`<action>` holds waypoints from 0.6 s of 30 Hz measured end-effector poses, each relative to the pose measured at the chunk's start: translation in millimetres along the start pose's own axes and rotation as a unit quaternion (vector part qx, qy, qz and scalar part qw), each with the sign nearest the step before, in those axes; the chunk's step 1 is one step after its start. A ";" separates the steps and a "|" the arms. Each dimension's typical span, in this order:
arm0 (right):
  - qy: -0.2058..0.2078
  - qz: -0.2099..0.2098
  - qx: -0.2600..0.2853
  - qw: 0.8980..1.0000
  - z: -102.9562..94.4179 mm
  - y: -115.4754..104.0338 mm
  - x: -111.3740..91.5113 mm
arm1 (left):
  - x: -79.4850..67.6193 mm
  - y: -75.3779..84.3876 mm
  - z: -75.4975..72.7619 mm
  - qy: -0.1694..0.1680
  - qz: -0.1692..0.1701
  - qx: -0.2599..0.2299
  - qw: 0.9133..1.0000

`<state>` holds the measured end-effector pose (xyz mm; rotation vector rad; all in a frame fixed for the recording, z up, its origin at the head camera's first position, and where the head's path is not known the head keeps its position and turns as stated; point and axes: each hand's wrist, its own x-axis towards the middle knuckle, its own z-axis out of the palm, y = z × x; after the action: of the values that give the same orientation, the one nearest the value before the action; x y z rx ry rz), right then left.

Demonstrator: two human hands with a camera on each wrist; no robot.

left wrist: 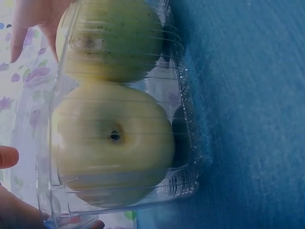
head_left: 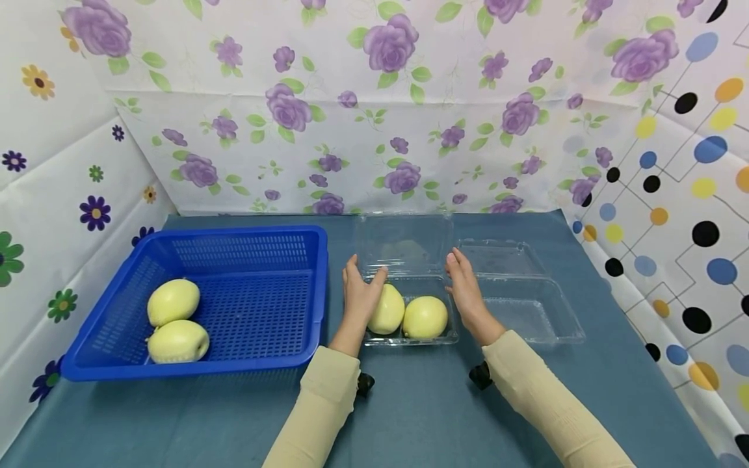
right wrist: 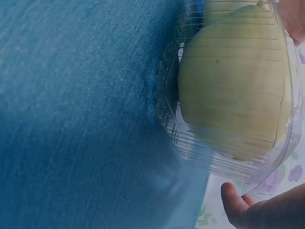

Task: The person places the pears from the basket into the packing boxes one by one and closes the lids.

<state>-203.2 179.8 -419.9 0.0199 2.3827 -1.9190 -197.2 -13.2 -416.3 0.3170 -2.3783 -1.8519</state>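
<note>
A clear plastic clamshell box [head_left: 412,342] stands on the table with its lid [head_left: 404,237] folded back. Side by side in it lie two rounded pale yellow fruits, a left one [head_left: 387,311] and a right one [head_left: 425,318]; their exact kind is unclear. At the box's left edge is my left hand [head_left: 361,296], fingers extended and thumb near the left fruit. My right hand [head_left: 468,296] is along the right edge, its fingers fairly straight. Whether either hand touches the box is hard to tell. The left wrist view shows a fruit [left wrist: 114,143] with a dark dimple through the plastic.
A blue perforated basket [head_left: 318,286] stands at the left, with two more pale yellow fruits [head_left: 173,302] at its left end. To the right lies another open clear box [head_left: 535,312], holding nothing. Flower-patterned and dotted sheets [head_left: 351,149] border the blue-green tabletop.
</note>
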 end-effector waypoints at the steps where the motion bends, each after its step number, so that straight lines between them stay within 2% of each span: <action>1: -0.001 0.002 -0.001 1.000 -0.1 0.0 0.3 | -0.2 0.3 -0.3 -0.001 0.001 -0.002 1.000; 18: 0.001 -0.007 0.005 1.000 -2.4 -2.2 -5.1 | -3.8 2.0 -2.2 0.001 0.011 -0.041 0.999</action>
<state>-198.4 181.9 -416.9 0.0059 2.3795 -1.9384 -193.2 -13.9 -413.7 0.2843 -2.2868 -1.9316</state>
